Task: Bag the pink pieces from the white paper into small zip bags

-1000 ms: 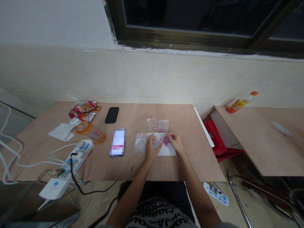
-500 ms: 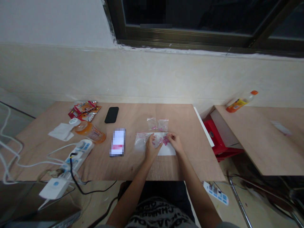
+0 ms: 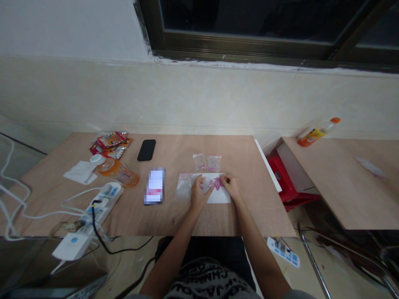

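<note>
From my head-mounted feed, both hands sit together on a clear zip bag [image 3: 185, 187] lying flat on the plywood counter [image 3: 174, 220], with a white paper sheet [image 3: 220, 198] at its right end. A cluster of small pink beads [image 3: 218, 183] shows on the white, and I judge them to be inside the film, though the feed is too coarse to be sure.

The fingers [image 3: 204, 185] of my left hand [image 3: 197, 196] are closed on the film near the bag's top edge. The fingertips [image 3: 225, 180] of my right hand [image 3: 232, 187] are pinched together right at the bead cluster, but I cannot tell whether they hold film, beads or both.

This bag should weigh next to nothing. I expect the film to be soft and slick, ready to crease or slide on the wood, with the beads rolling about inside under any tilt. The firmest hold looks to be the ridged zip strip along the top edge, taken between thumb and finger at both corners.

Two smaller clear bags [image 3: 199, 162] with pink bits in their bottoms lie just beyond, side by side. Further left are a pixelated printed card [image 3: 154, 186], a black phone [image 3: 146, 150], an orange cup [image 3: 118, 174] and a white power strip [image 3: 104, 203].
</note>
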Demonstrator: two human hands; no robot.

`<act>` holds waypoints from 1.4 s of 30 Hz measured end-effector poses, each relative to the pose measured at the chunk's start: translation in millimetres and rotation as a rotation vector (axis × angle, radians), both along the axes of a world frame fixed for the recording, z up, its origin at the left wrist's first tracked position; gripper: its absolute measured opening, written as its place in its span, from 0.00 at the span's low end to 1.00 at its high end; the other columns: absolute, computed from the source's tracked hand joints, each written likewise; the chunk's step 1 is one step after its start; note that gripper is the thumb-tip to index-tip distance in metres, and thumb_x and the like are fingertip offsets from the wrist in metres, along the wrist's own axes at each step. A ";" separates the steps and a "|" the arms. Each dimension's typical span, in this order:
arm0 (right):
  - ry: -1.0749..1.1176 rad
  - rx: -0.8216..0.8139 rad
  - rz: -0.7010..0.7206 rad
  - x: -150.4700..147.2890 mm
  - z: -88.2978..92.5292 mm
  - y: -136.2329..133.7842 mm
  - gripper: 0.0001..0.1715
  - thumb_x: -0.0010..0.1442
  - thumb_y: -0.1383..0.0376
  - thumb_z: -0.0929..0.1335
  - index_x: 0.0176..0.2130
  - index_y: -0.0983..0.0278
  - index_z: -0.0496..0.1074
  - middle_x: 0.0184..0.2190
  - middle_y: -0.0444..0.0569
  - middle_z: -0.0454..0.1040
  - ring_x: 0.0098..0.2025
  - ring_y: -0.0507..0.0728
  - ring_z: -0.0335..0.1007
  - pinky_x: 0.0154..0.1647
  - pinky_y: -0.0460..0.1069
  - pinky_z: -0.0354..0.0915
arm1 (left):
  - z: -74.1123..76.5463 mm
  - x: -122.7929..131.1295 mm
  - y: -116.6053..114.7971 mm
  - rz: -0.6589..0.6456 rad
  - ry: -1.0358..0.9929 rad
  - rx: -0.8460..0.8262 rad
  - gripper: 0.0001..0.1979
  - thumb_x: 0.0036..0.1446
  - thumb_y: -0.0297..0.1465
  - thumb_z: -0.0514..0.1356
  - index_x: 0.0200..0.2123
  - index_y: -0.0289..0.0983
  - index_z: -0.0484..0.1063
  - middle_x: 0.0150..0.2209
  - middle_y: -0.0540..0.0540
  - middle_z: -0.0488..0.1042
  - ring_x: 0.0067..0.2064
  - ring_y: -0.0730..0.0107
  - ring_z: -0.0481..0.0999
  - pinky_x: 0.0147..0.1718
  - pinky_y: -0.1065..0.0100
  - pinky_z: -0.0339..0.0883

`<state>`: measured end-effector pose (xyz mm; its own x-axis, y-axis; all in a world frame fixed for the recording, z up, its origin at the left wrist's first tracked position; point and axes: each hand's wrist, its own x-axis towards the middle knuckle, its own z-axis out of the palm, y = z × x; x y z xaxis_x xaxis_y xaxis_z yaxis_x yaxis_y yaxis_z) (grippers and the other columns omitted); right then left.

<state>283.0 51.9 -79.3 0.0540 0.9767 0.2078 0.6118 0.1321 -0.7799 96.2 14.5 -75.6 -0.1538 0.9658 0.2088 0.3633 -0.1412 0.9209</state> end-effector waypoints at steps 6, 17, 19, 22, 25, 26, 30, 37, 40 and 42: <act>-0.045 -0.002 0.012 -0.9 4.6 -0.3 0.14 0.58 0.60 0.65 0.33 0.64 0.78 0.24 0.48 0.73 0.29 0.56 0.68 0.35 0.50 0.63 | -0.3 -0.4 0.2 0.000 0.003 -0.011 0.35 0.49 0.37 0.69 0.58 0.41 0.59 0.48 0.43 0.72 0.47 0.62 0.73 0.49 0.58 0.68; -0.067 0.011 0.001 -1.6 4.8 0.5 0.14 0.58 0.60 0.64 0.31 0.64 0.77 0.23 0.47 0.73 0.29 0.56 0.68 0.36 0.49 0.62 | -0.4 -0.3 0.2 0.000 0.002 -0.002 0.35 0.49 0.37 0.68 0.58 0.41 0.59 0.48 0.42 0.72 0.48 0.62 0.73 0.49 0.58 0.68; -0.068 0.005 0.002 -1.7 5.0 0.5 0.14 0.58 0.60 0.64 0.30 0.64 0.77 0.23 0.47 0.73 0.29 0.56 0.68 0.35 0.49 0.62 | 0.3 -0.3 0.3 -0.002 0.000 0.000 0.35 0.49 0.36 0.68 0.58 0.41 0.59 0.48 0.42 0.72 0.48 0.62 0.73 0.49 0.59 0.68; -0.063 -0.005 -0.008 -2.5 5.9 0.0 0.15 0.58 0.60 0.64 0.30 0.64 0.77 0.23 0.47 0.73 0.28 0.55 0.67 0.34 0.49 0.61 | 1.5 -0.3 0.2 0.003 0.000 -0.005 0.35 0.49 0.36 0.69 0.58 0.41 0.59 0.47 0.42 0.72 0.47 0.62 0.73 0.48 0.59 0.68; -0.064 -0.016 -0.020 -3.4 7.2 -0.8 0.15 0.58 0.60 0.64 0.31 0.64 0.77 0.23 0.47 0.73 0.27 0.55 0.67 0.33 0.48 0.61 | 2.3 -0.1 -0.2 0.008 -0.005 -0.015 0.36 0.48 0.36 0.69 0.58 0.41 0.60 0.47 0.43 0.72 0.46 0.62 0.73 0.47 0.59 0.68; -0.064 -0.018 -0.021 -3.7 7.7 -1.0 0.15 0.58 0.60 0.64 0.31 0.64 0.77 0.23 0.47 0.73 0.27 0.55 0.67 0.33 0.48 0.61 | 2.3 -0.1 -0.3 0.009 -0.008 -0.017 0.36 0.48 0.37 0.69 0.58 0.41 0.60 0.47 0.43 0.72 0.46 0.62 0.73 0.47 0.59 0.68; -0.051 -0.012 -0.018 -3.8 9.6 -1.4 0.16 0.59 0.59 0.64 0.31 0.64 0.76 0.23 0.47 0.73 0.27 0.55 0.66 0.33 0.48 0.61 | 1.0 -0.1 -0.1 0.015 -0.018 -0.018 0.36 0.48 0.37 0.69 0.58 0.42 0.60 0.47 0.43 0.72 0.47 0.62 0.73 0.48 0.58 0.68; 0.146 -0.033 -0.058 -4.0 9.3 -3.1 0.25 0.59 0.48 0.64 0.30 0.66 0.76 0.20 0.46 0.69 0.23 0.53 0.62 0.26 0.47 0.58 | -0.3 -0.1 0.3 0.019 -0.001 0.001 0.35 0.48 0.38 0.69 0.58 0.41 0.60 0.45 0.43 0.73 0.45 0.62 0.74 0.47 0.58 0.69; 0.292 -0.068 -0.048 -8.3 11.5 -3.9 0.28 0.57 0.43 0.65 0.31 0.65 0.75 0.19 0.44 0.68 0.22 0.53 0.60 0.24 0.47 0.58 | -0.2 0.1 0.3 0.014 -0.002 0.004 0.35 0.48 0.38 0.69 0.58 0.41 0.60 0.45 0.43 0.73 0.45 0.62 0.74 0.47 0.58 0.69; 0.359 -0.089 -0.013 -13.6 16.1 -4.4 0.29 0.55 0.42 0.65 0.31 0.65 0.74 0.20 0.45 0.68 0.22 0.53 0.60 0.24 0.47 0.58 | -0.6 0.1 0.5 0.017 -0.005 0.005 0.36 0.48 0.37 0.69 0.58 0.41 0.60 0.45 0.43 0.73 0.46 0.62 0.74 0.48 0.58 0.68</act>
<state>269.3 47.4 -63.1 0.1206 0.9888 0.0875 0.2978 0.0481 -0.9534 96.3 15.1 -76.3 -0.1711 0.9621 0.2124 0.3612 -0.1393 0.9220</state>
